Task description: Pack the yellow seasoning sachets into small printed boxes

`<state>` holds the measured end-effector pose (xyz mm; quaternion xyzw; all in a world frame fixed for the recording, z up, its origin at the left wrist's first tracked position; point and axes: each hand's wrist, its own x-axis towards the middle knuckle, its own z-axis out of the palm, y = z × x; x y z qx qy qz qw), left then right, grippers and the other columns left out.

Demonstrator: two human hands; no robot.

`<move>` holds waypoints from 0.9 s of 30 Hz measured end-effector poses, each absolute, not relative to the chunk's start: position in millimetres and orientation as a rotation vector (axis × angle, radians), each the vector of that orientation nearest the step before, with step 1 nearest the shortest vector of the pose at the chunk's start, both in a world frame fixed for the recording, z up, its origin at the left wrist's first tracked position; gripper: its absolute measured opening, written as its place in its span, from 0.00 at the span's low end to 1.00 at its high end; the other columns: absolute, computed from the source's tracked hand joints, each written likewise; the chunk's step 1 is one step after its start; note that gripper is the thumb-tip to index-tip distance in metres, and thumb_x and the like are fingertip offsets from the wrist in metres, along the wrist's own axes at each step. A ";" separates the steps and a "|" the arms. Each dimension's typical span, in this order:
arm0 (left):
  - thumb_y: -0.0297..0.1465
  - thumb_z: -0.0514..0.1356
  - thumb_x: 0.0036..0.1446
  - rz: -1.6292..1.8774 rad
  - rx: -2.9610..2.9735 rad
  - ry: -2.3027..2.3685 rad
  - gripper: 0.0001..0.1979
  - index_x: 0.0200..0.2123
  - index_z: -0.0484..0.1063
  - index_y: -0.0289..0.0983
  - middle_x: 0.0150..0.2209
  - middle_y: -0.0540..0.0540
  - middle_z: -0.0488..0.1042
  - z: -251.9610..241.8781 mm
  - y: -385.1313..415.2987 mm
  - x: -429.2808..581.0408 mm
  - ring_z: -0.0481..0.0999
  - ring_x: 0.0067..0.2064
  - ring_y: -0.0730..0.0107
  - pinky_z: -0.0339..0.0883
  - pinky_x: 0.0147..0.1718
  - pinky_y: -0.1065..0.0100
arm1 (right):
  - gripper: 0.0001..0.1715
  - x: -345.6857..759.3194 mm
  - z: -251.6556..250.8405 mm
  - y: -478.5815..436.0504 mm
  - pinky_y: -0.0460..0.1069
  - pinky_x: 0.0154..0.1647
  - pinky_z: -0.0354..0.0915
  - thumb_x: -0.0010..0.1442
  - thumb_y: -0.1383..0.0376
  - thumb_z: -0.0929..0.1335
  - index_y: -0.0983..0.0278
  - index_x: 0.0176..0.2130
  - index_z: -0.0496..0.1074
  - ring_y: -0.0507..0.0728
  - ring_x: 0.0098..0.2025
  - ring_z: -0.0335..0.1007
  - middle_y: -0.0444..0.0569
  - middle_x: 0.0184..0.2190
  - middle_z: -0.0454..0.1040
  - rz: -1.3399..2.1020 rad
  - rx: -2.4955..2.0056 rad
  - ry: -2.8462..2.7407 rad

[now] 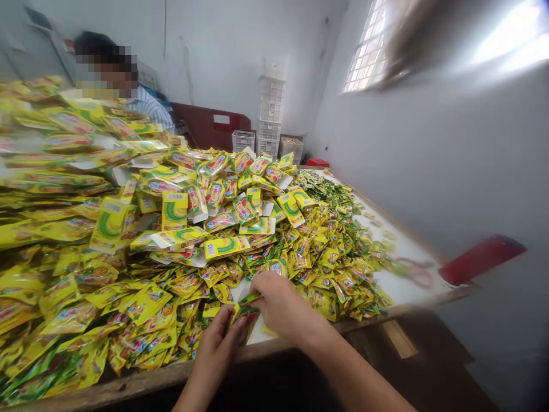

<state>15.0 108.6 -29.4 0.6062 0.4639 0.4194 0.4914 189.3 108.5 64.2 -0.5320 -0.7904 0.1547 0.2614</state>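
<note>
Near the table's front edge, my left hand [219, 341] is closed around a small yellow-and-green carton [247, 325], thumb on its face. My right hand [278, 302] meets the carton's upper end with curled fingers. A green edge shows at those fingertips; whether it is a sachet or part of the carton I cannot tell. Just beyond my hands lie loose yellow sachets [323, 252] with colourful print. Behind them is a heap of yellow cartons [227, 247], several with white flaps standing open. More yellow sachets [146, 303] cover the table to the left of my left hand.
A red cylindrical object [480, 260] rests at the table's right corner, beside blurred scissors [414, 270]. Across the heap on the left is another person [150, 109] in a striped shirt. White crates [269, 114] are stacked by the back wall. A wooden rim [412, 303] edges the table.
</note>
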 end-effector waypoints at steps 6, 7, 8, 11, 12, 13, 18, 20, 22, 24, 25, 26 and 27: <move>0.38 0.65 0.53 1.040 1.326 1.026 0.15 0.43 0.73 0.40 0.43 0.46 0.78 -34.9 112.0 11.7 0.75 0.49 0.57 0.68 0.47 0.64 | 0.07 186.4 69.7 117.4 0.45 0.37 0.61 0.58 0.72 0.68 0.64 0.36 0.75 0.55 0.38 0.68 0.47 0.33 0.72 0.514 -1.314 -2.270; 0.38 0.65 0.52 1.016 1.339 1.026 0.16 0.44 0.73 0.40 0.44 0.46 0.78 -32.9 113.1 11.8 0.75 0.49 0.56 0.68 0.48 0.63 | 0.07 188.0 69.0 119.4 0.45 0.38 0.62 0.58 0.72 0.68 0.63 0.37 0.76 0.54 0.38 0.68 0.46 0.32 0.72 0.549 -1.297 -2.259; 0.37 0.66 0.51 0.982 1.374 1.039 0.16 0.44 0.74 0.39 0.44 0.45 0.79 -30.2 114.3 11.8 0.75 0.48 0.55 0.68 0.47 0.63 | 0.08 189.2 67.4 121.2 0.45 0.39 0.62 0.58 0.73 0.69 0.63 0.37 0.76 0.54 0.38 0.69 0.46 0.32 0.73 0.566 -1.292 -2.244; 0.34 0.67 0.48 0.901 1.494 1.099 0.18 0.44 0.76 0.39 0.41 0.46 0.81 -20.6 118.4 12.0 0.77 0.44 0.54 0.69 0.45 0.61 | 0.10 186.7 57.7 123.0 0.44 0.39 0.63 0.58 0.74 0.68 0.62 0.36 0.78 0.53 0.37 0.69 0.45 0.33 0.72 0.563 -1.284 -2.184; 0.32 0.68 0.46 0.890 1.504 1.117 0.19 0.44 0.77 0.38 0.40 0.46 0.81 -18.0 119.5 12.2 0.77 0.43 0.54 0.69 0.44 0.61 | 0.10 183.7 53.7 122.2 0.44 0.38 0.63 0.58 0.74 0.68 0.62 0.37 0.78 0.53 0.37 0.69 0.45 0.33 0.72 0.569 -1.266 -2.168; 0.31 0.68 0.45 0.880 1.494 1.117 0.18 0.43 0.77 0.38 0.39 0.46 0.82 -16.1 120.1 12.5 0.78 0.42 0.54 0.69 0.43 0.61 | 0.10 179.9 49.8 120.8 0.44 0.38 0.63 0.59 0.73 0.68 0.61 0.37 0.78 0.52 0.37 0.69 0.45 0.33 0.72 0.572 -1.248 -2.149; 0.29 0.68 0.44 0.967 1.289 1.033 0.12 0.36 0.78 0.36 0.33 0.48 0.81 -13.5 115.7 17.8 0.78 0.35 0.59 0.70 0.36 0.66 | 0.08 165.2 38.2 115.3 0.46 0.39 0.62 0.60 0.70 0.69 0.60 0.38 0.77 0.54 0.38 0.66 0.46 0.36 0.71 0.379 -1.281 -2.091; 0.31 0.68 0.44 1.009 1.238 1.035 0.13 0.37 0.79 0.37 0.36 0.47 0.81 -12.8 112.8 19.7 0.78 0.39 0.58 0.70 0.39 0.65 | 0.04 164.6 35.8 116.5 0.49 0.42 0.61 0.59 0.66 0.71 0.59 0.33 0.79 0.57 0.43 0.64 0.48 0.40 0.71 0.277 -1.294 -2.067; 0.31 0.68 0.44 1.003 1.227 1.032 0.15 0.38 0.79 0.37 0.37 0.47 0.81 -11.9 111.2 19.5 0.78 0.41 0.57 0.70 0.42 0.64 | 0.03 165.8 32.4 116.9 0.53 0.48 0.60 0.56 0.64 0.74 0.58 0.30 0.80 0.60 0.49 0.61 0.49 0.43 0.71 0.277 -1.284 -2.071; 0.31 0.68 0.44 0.967 1.234 1.021 0.17 0.40 0.78 0.37 0.38 0.46 0.82 -12.3 110.8 17.3 0.78 0.42 0.56 0.71 0.42 0.62 | 0.03 168.3 28.6 113.9 0.55 0.53 0.58 0.57 0.63 0.74 0.56 0.30 0.81 0.59 0.52 0.60 0.47 0.46 0.71 0.387 -1.263 -2.116; 0.31 0.68 0.43 0.945 1.240 1.015 0.18 0.42 0.78 0.37 0.38 0.46 0.82 -13.1 110.7 15.8 0.78 0.41 0.55 0.71 0.42 0.62 | 0.04 170.2 27.1 110.9 0.55 0.55 0.57 0.58 0.62 0.73 0.55 0.31 0.81 0.59 0.53 0.60 0.45 0.48 0.72 0.454 -1.250 -2.140; 0.31 0.68 0.43 0.928 1.248 1.009 0.19 0.43 0.78 0.37 0.38 0.46 0.82 -14.2 110.6 14.2 0.78 0.41 0.55 0.71 0.42 0.62 | 0.05 172.5 26.2 107.2 0.56 0.57 0.55 0.59 0.62 0.72 0.54 0.32 0.81 0.59 0.54 0.60 0.45 0.50 0.71 0.516 -1.237 -2.143; 0.31 0.68 0.44 0.917 1.258 1.004 0.20 0.44 0.78 0.37 0.39 0.45 0.82 -15.6 110.4 12.7 0.78 0.42 0.55 0.71 0.42 0.62 | 0.06 175.2 25.7 103.0 0.56 0.58 0.55 0.61 0.62 0.70 0.54 0.34 0.80 0.59 0.55 0.60 0.44 0.51 0.71 0.573 -1.227 -2.109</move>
